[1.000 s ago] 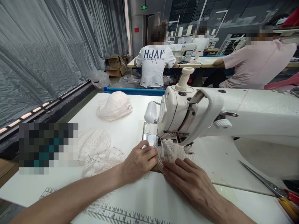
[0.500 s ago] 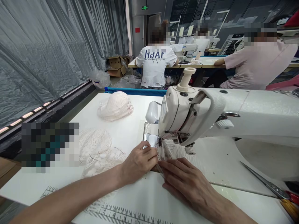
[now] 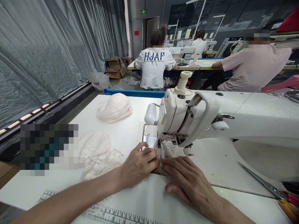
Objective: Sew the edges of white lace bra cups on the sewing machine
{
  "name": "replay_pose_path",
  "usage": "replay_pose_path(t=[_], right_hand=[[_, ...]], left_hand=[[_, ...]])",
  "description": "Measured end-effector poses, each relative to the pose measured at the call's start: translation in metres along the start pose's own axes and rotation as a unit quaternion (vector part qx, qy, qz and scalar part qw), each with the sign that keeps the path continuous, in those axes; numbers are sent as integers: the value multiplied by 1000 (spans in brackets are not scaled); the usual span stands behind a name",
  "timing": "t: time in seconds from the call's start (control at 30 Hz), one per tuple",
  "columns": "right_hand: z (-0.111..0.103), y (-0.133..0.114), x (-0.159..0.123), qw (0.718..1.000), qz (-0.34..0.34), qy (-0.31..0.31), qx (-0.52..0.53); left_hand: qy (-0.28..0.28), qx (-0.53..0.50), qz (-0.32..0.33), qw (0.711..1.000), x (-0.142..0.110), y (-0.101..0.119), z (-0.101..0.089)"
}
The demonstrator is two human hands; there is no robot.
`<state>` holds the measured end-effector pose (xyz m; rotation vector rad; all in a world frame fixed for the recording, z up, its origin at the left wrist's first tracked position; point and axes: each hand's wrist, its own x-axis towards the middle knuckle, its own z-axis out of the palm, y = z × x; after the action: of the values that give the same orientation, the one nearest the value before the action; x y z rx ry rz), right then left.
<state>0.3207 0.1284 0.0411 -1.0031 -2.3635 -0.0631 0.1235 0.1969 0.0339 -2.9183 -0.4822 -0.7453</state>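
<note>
Under the needle, white lace (image 3: 171, 149) lies bunched.

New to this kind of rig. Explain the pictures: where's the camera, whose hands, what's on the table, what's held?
There is no robot. One camera, worn on a person's head, looks forward and down; all three pictures come from it, the last being now.

The bare left hand and right hand are the wearer's own. Both rest on white lace fabric at the needle area of a white sewing machine; exact finger grip is hidden.

On the white table to the left are a pale fabric piece and more lace. Printed ruler marks run along the near edge, and scissors lie at the right. Other people sit at a table beyond.
</note>
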Motion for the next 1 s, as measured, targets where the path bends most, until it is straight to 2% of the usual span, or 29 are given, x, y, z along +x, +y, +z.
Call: replay_pose_path(t=[0.07, 0.17, 0.47, 0.63, 0.87, 1.0], right_hand=[[2, 3, 1, 998, 9, 17, -55], [6, 9, 0, 992, 9, 5, -129], [8, 20, 6, 980, 20, -24, -199], [7, 17, 3, 982, 18, -33, -185], [1, 1, -2, 998, -15, -24, -61], [1, 1, -2, 998, -13, -23, -58]], left_hand=[[-3, 5, -1, 1000, 1, 0, 0], [-11, 12, -8, 1000, 3, -2, 1], [-34, 35, -33, 998, 10, -13, 8], [-27, 40, -29, 998, 10, -13, 6], [3, 70, 15, 997, 7, -11, 3], [-1, 75, 14, 997, 6, -11, 3]])
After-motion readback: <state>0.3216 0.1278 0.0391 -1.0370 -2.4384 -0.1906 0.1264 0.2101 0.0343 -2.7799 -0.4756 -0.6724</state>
